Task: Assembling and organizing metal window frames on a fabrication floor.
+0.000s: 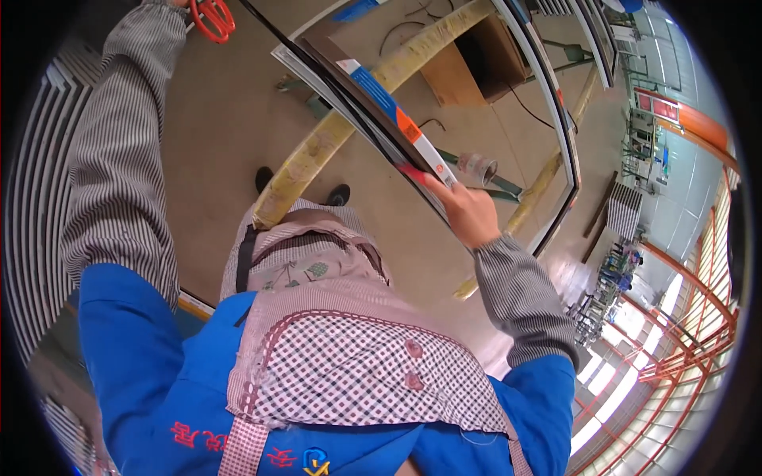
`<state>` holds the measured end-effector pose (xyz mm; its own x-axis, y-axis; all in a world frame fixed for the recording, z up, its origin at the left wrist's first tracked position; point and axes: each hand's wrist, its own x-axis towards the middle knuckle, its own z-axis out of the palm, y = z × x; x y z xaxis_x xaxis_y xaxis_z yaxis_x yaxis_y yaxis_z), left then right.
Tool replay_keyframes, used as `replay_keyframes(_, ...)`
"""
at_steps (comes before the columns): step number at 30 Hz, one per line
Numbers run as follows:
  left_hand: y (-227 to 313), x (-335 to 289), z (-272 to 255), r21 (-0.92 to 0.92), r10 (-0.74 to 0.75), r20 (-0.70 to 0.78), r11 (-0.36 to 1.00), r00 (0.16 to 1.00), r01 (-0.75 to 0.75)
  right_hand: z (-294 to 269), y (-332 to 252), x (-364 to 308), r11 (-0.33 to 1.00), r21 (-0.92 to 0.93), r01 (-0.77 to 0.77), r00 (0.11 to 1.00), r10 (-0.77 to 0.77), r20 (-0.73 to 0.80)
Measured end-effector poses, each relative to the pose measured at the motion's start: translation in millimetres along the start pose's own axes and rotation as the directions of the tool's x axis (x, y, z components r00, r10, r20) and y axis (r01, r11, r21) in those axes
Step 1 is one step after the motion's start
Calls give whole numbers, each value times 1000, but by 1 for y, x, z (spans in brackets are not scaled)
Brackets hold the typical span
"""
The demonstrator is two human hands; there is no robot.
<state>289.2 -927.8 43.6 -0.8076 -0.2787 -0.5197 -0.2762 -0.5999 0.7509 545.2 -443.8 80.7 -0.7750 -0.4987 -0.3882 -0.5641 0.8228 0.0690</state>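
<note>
My right hand (pixel 474 213) is closed round the near end of a long dark window-frame bar (pixel 361 103). Blue, orange and white printed film covers part of the bar's face. Slanting up and left from my hand, the bar crosses above a yellow wrapped beam (pixel 309 163). A red patch shows at the hand's fingertips. Only a sliver of my left hand (pixel 181 2) is inside the top edge, so its fingers are hidden. Red-orange loops (pixel 213 20), like scissor handles, hang right beside it; whether the hand grips them is unclear.
An open cardboard box (pixel 468 67) stands on the floor past the beam. A clear cylindrical container (pixel 478 168) is near green stand legs. Another large frame (pixel 556 103) curves along the right, resting over a second yellow beam (pixel 540 190). Stacked pale profiles (pixel 36 190) fill the left.
</note>
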Motion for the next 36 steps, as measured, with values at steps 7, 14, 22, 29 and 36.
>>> replay_keyframes(7, 8, 57, -39, 43, 221, 189, 971, 957, -233, -7, 14, -46, 998, -18, -56, 985, 58, 160)
replay_keyframes(14, -20, 79, -43, 103, 160, 152, 979, 975, -176, -79, -85, 192, 991, 85, 101, 984, -87, -158)
replay_keyframes(22, -36, 105, -77, 219, 225, 118, 944, 967, -246, -94, -74, 169, 996, 34, 78, 993, -81, 80)
replay_keyframes(29, -66, 117, -89, 142, 150, 87, 977, 985, -161, -108, -112, 244, 994, 83, 67, 995, -61, -74)
replay_keyframes(36, -77, 85, -74, 128, 86, 102, 987, 991, -99, -108, -112, 240, 998, 49, 35, 998, -32, -47)
